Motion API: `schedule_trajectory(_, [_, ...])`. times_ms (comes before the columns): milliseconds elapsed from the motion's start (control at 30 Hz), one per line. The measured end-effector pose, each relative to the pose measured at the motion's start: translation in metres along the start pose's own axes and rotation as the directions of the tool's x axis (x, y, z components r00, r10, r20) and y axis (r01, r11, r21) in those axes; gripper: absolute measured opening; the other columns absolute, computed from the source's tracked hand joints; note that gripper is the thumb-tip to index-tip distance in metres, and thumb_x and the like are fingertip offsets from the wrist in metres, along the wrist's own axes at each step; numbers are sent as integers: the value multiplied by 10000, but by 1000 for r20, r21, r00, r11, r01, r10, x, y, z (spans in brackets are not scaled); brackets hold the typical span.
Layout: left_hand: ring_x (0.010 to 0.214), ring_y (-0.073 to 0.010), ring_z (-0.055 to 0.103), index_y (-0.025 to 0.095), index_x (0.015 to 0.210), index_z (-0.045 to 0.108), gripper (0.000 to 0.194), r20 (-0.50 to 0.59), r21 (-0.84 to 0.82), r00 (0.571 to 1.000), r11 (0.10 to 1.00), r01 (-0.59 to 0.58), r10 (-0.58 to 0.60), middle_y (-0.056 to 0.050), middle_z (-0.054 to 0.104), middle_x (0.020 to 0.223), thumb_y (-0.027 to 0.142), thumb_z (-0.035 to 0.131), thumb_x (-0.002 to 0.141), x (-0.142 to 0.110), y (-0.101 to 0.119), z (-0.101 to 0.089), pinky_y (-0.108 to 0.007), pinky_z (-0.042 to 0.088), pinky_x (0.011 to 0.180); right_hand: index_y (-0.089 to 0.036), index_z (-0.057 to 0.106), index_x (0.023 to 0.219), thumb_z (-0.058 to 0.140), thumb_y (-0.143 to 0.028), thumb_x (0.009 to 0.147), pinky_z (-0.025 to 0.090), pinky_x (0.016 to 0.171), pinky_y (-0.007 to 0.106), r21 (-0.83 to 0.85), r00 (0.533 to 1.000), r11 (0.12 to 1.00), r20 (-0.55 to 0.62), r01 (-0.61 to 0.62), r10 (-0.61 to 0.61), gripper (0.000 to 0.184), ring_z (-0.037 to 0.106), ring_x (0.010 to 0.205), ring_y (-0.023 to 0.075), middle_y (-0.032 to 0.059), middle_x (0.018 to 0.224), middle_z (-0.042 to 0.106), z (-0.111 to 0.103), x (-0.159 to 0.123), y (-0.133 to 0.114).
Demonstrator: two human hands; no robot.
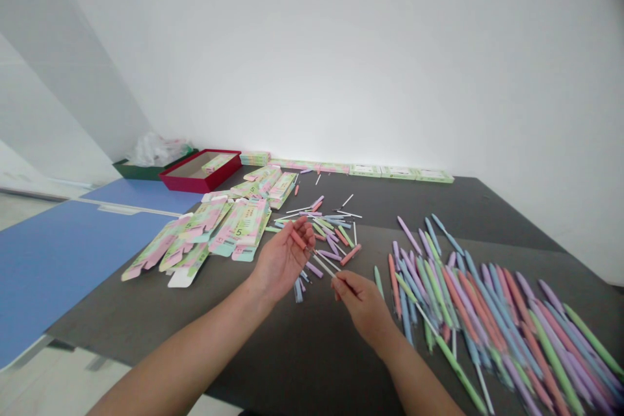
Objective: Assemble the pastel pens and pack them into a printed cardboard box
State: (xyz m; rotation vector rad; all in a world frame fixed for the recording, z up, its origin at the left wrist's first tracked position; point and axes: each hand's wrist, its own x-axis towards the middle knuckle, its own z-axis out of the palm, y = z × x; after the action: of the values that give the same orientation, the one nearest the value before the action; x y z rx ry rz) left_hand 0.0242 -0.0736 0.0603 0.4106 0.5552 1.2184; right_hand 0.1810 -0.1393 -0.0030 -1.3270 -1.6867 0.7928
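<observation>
Nearest us, our left forearm (195, 344) and right forearm (414, 367) reach in over the dark tabletop (297, 364). At the left stands a blue table (82, 247); beyond it sit a green tray (141, 173) with clear plastic on it and a red box (195, 186) holding a carton. Right of these, printed cartons (251, 227) lie flat and overlapping.

Near the middle, our left hand (281, 264) is palm up, its fingers curled around a coral pen barrel (298, 239). Just to the right, our right hand (359, 302) pinches a thin white rod (325, 266) between thumb and forefinger, its far tip close to the barrel; we cannot tell whether they touch. Beyond, loose pen parts (344, 236) lie scattered, with closed cartons (365, 171) along the wall. At the right, pastel pens (504, 312) spread in a loose heap.

We judge the barrel light, stiff and smooth enough to roll, best held around its middle. The rod looks light and slender, likely to bend if pushed sideways, so we would take hold close to the end we guide and keep it in line.
</observation>
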Motion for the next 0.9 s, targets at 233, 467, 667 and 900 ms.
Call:
schedule_trajectory(233, [789, -100, 612, 140, 946, 605, 217, -4, 185, 996, 979, -86, 88, -46, 630, 870, 270, 436, 905, -3, -22, -1, -237, 492, 808, -207, 562, 662, 420, -318, 890, 322, 548, 246, -144, 1000, 989, -25, -11, 8, 291, 526, 582, 156, -7, 582, 556, 2, 1, -1])
schedule_trajectory(467, [1044, -173, 525, 166, 743, 584, 365, 153, 592, 976, 777, -214, 153, -56, 605, 1052, 420, 374, 900, -10, -65, -23, -305, 383, 951, -188, 416, 1321, 421, -246, 877, 447, 768, 335, -192, 999, 981, -29, 21, -28, 448, 604, 985, 259, 121, 1137, 629, 10, -2, 3])
schedule_trajectory(667, [732, -135, 500, 168, 778, 574, 363, 134, 823, 971, 523, -220, 198, -12, 564, 750, 462, 388, 882, -6, -61, -29, -255, 401, 732, -101, 305, 1375, 349, -209, 899, 485, 739, 368, -352, 999, 936, -36, 1, -14, 490, 643, 915, 275, 156, 1039, 666, 8, -2, 5])
schedule_trajectory(900, [521, -81, 364, 161, 696, 506, 372, 205, 778, 977, 594, -202, 62, 34, 474, 597, 501, 450, 834, -9, -57, -23, -209, 310, 515, -123, 293, 1386, 328, -212, 920, 471, 848, 378, -306, 1000, 952, -24, 7, -15, 476, 614, 1028, 260, 160, 1120, 641, 13, -3, 1])
